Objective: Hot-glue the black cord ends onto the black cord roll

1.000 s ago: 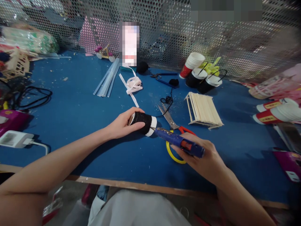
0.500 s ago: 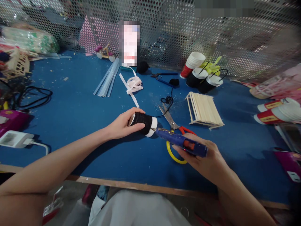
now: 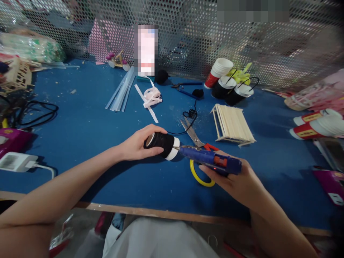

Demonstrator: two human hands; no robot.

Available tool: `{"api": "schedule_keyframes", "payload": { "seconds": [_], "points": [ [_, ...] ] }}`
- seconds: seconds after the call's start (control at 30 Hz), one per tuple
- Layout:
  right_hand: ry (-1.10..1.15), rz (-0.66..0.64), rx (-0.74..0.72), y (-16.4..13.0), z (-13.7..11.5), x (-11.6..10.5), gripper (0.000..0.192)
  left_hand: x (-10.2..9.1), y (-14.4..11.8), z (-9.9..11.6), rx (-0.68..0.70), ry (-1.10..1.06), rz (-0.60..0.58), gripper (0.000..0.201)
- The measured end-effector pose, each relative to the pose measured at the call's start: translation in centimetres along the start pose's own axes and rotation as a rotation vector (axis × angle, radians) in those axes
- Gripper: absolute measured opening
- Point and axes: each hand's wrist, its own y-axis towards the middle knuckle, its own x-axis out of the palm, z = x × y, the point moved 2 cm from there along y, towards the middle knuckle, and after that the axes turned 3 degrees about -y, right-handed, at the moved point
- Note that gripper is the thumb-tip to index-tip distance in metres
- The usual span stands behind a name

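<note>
My left hand (image 3: 138,143) grips a paper cup wrapped in black yarn (image 3: 162,144), lying on its side on the blue table (image 3: 88,125). My right hand (image 3: 236,182) holds a blue glue gun (image 3: 212,159), whose nozzle touches the cup's white rim. A black yarn strand (image 3: 189,116) runs from the cup toward the back. Scissors with red and yellow handles (image 3: 197,143) lie under the gun.
A popsicle-stick frame (image 3: 232,125) lies right of the scissors. Wrapped cups (image 3: 232,91), a stack of cups (image 3: 219,71), glue sticks (image 3: 120,91), pink ribbon (image 3: 150,98), and cables (image 3: 32,111) lie around. A perforated metal screen (image 3: 188,39) closes the back.
The glue gun has moved slightly up and right, its nozzle staying at the cup's rim. My left hand has turned the cup a little.
</note>
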Motion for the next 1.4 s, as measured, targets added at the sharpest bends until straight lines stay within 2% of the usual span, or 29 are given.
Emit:
{"api": "schedule_keyframes", "payload": {
  "seconds": [0.27,0.53,1.07,1.23,1.4],
  "points": [
    [0.041,0.036,0.14,0.0,1.5,0.3,0.016,-0.2,0.0,0.3,0.15,0.05,-0.044,0.043],
    [0.071,0.0,0.167,-0.3,1.5,0.2,0.018,-0.2,0.0,0.4,0.222,0.067,-0.047,0.043],
    [0.095,0.0,0.215,-0.2,1.7,0.3,0.022,-0.1,-0.1,0.4,0.206,0.068,-0.045,0.043],
    [0.089,0.04,0.16,0.0,1.4,0.4,0.02,-0.1,0.0,0.2,0.167,0.073,-0.049,0.043],
    [0.043,-0.005,0.099,-0.3,0.8,0.2,0.012,-0.1,0.0,0.1,0.09,0.092,-0.033,0.041]
  ]
}}
